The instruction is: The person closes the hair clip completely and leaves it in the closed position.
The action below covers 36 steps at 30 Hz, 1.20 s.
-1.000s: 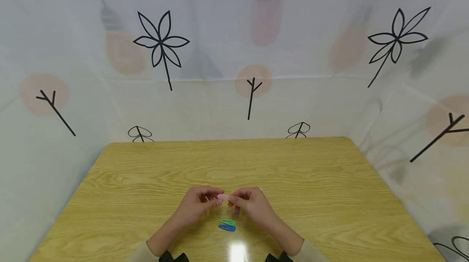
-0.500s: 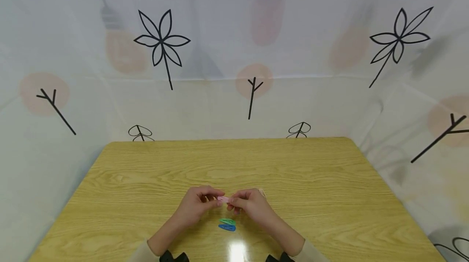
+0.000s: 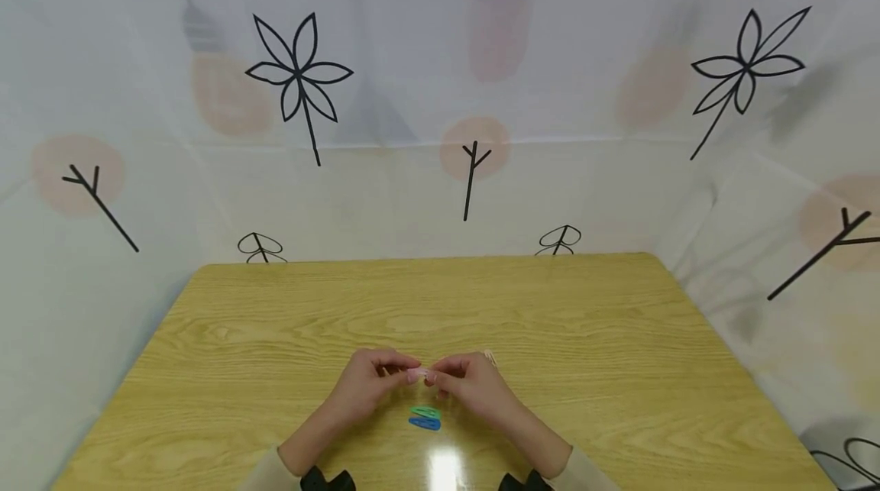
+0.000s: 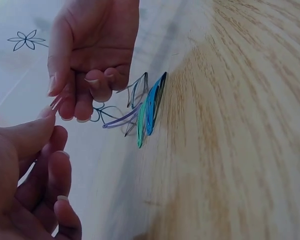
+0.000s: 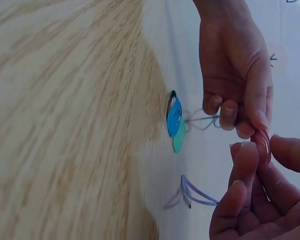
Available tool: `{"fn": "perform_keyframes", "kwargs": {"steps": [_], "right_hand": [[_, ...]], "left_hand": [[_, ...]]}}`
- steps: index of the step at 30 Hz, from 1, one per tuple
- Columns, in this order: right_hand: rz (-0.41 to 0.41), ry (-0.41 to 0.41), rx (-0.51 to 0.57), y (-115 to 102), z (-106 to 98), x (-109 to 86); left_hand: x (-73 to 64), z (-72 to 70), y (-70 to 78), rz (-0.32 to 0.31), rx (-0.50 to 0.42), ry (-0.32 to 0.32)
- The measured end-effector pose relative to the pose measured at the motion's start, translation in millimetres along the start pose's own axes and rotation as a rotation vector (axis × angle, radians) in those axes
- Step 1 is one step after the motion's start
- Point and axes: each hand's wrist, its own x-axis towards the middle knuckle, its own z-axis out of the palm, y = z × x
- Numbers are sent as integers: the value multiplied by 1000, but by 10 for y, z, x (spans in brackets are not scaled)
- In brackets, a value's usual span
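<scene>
A pink snap hair clip (image 3: 422, 373) is pinched between both hands above the table. My left hand (image 3: 374, 384) holds one end between thumb and fingers; my right hand (image 3: 477, 384) pinches the other. In the right wrist view the pink clip bows slightly between the fingertips, partly covered by them. Below the hands, a green hair clip (image 3: 425, 412) and a blue hair clip (image 3: 425, 423) lie side by side on the table. A purple hair clip (image 5: 197, 194) stands with its strips apart in the right wrist view; the right hand hides it from the head view.
The wood-grain table (image 3: 275, 323) reaches back to a white patterned cloth (image 3: 385, 201) that hangs behind and along both sides. A small pale thing (image 3: 490, 357) shows just beyond the right hand, mostly hidden by it.
The hands stay in nearly the same place. The pink clip has turned so less of its face shows. The purple clip, glimpsed under the right hand a second ago, is now hidden from the head view.
</scene>
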Motion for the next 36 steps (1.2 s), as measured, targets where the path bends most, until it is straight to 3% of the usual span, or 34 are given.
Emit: {"fn": "perform_keyframes", "kwargs": {"steps": [4, 9, 17, 28, 36], "right_hand": [[-8, -16, -84, 20, -20, -5], [-36, -65, -162, 59, -36, 0], [-106, -86, -295, 103, -32, 5], [-120, -136, -392, 89, -37, 15], [-111, -165, -421, 77, -48, 35]], "left_hand": [[29, 14, -147, -11, 7, -55], [40, 14, -225, 9, 7, -123], [47, 50, -332, 84, 90, -157], [57, 29, -321, 97, 189, -213], [73, -19, -316, 82, 150, -275]]}}
